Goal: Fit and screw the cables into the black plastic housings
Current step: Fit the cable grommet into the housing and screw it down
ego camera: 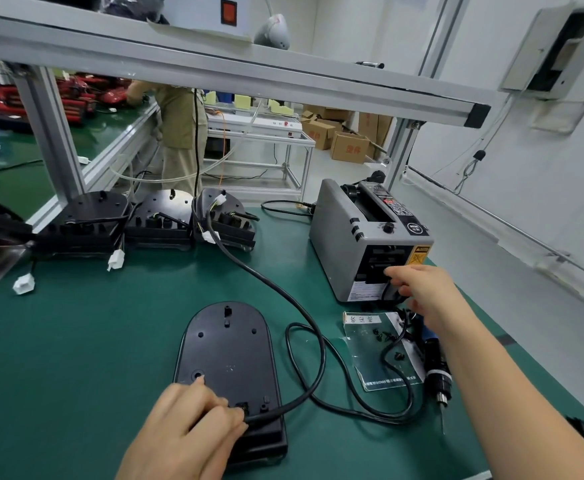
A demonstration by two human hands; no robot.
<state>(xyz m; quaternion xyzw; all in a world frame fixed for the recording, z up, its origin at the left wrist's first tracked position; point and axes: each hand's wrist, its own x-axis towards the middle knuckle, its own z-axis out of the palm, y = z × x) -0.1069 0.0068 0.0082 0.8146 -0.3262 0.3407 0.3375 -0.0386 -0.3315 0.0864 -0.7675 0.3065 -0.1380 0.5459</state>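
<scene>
A black plastic housing (228, 355) lies flat on the green mat in front of me. My left hand (190, 427) rests on its near end and pinches the end of a thick black cable (301, 306) against it. The cable loops right, then runs back to the housings at the rear. My right hand (418, 289) reaches to the front slot of the grey tape dispenser (352, 237), fingers curled at a black strip there. Small black screws (384, 336) lie on a clear plastic sheet (370, 362). An electric screwdriver (437, 372) lies beside it.
Three black housings (160, 216) with wires and white connectors (116, 260) stand at the back of the mat. An aluminium frame post (54, 140) rises at the back left. A person stands at another bench behind. The mat's right edge is close to my right arm.
</scene>
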